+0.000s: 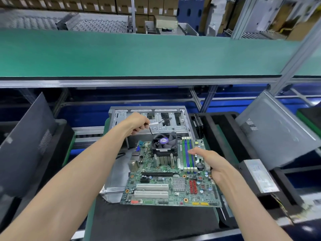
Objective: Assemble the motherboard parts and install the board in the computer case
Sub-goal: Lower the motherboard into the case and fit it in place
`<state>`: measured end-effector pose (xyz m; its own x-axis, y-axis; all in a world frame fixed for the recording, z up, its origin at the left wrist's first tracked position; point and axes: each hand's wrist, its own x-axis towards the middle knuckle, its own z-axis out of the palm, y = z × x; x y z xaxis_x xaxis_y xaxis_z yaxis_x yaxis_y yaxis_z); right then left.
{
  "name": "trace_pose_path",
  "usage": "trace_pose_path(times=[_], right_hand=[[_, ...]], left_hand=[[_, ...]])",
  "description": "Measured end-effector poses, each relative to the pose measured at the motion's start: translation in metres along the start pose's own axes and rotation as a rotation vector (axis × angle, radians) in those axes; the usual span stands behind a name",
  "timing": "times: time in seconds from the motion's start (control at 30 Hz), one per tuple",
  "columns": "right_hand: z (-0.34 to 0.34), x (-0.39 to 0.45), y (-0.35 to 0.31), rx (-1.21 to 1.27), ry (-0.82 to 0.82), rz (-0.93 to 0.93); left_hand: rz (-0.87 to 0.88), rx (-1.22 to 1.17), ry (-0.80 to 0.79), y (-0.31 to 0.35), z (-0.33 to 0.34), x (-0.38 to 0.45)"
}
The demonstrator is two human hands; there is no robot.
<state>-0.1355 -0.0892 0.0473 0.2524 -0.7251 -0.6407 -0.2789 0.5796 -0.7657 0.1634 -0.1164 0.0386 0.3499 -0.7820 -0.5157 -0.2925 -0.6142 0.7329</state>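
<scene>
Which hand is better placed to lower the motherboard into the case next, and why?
Probably the right hand: it already grips the motherboard by its right edge above the open case. The left hand is busy pinching a cable clear.

No words or numbers clear enough to read. Purple sticker (164, 140) on fan (164, 142) blurry. Label on silver box (261, 176) at right blurry too.

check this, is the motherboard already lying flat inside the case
No, the right hand grips the motherboard by its right edge, tilted above the open case, while the left hand pinches a cable.
</scene>
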Motion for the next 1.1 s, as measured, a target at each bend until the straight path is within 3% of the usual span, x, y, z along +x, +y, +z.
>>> trace_pose_path(times=[0.6, 0.9, 1.1], right_hand=[[0.053, 0.029, 0.003, 0.02, -0.151, 0.063], [0.051, 0.047, 0.004, -0.073, -0.177, 0.042], [0.052, 0.055, -0.004, -0.134, -0.221, 0.025]], left_hand=[[0.186, 0.202, -0.099, -0.003, -0.008, -0.01], [0.338, 0.537, -0.159, -0.006, -0.006, -0.02], [0.373, 0.595, -0.208, -0.025, -0.002, -0.017]])
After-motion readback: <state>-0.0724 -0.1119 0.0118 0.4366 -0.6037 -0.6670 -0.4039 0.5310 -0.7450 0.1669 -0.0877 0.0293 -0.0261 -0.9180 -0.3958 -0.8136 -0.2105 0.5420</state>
